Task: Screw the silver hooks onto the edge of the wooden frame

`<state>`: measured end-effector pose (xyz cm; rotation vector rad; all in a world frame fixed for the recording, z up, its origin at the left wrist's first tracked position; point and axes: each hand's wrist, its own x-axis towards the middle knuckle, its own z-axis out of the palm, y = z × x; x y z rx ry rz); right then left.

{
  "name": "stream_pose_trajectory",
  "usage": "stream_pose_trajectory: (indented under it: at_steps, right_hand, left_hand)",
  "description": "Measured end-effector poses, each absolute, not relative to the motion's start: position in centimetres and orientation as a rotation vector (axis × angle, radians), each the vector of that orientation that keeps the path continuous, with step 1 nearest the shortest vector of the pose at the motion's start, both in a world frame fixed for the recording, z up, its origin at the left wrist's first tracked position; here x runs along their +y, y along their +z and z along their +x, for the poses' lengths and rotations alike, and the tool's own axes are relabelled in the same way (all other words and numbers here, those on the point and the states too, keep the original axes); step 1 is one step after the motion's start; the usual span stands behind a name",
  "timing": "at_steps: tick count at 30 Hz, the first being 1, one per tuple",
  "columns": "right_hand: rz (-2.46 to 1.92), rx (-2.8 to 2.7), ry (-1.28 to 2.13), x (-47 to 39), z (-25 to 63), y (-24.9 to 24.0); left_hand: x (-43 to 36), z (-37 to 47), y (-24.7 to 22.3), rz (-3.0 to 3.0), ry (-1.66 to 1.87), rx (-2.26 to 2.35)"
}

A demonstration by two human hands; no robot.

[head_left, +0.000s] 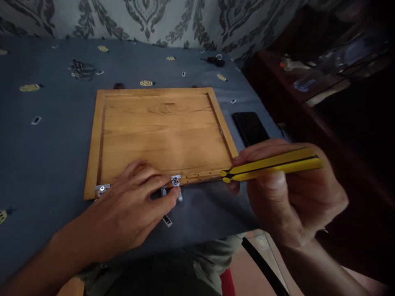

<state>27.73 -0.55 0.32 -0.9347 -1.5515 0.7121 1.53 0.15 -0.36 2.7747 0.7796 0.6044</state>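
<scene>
Head view: right hand grip pinching yellow-black screwdriver handle; left hand fingers spread beside metal hinge on wooden panel

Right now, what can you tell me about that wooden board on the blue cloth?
The wooden board is a flat, honey-coloured panel with a raised frame round a sunken middle. It lies flat on the blue cloth. Its near edge carries small silver metal fittings and a row of tiny holes. The left hand rests on that near edge by a fitting. A yellow and black tool, held in the right hand, points at its near right corner.
</scene>
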Motion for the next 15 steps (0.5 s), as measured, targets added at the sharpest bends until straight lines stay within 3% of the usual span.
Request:
stream_pose_trajectory:
  at_steps: [15]
  right_hand:
    - [-0.864, -1.707, 0.568, 0.57, 26.51, 0.72]
  left_hand:
    - [0.07, 1.50, -0.46, 2.766, 0.592, 0.788]
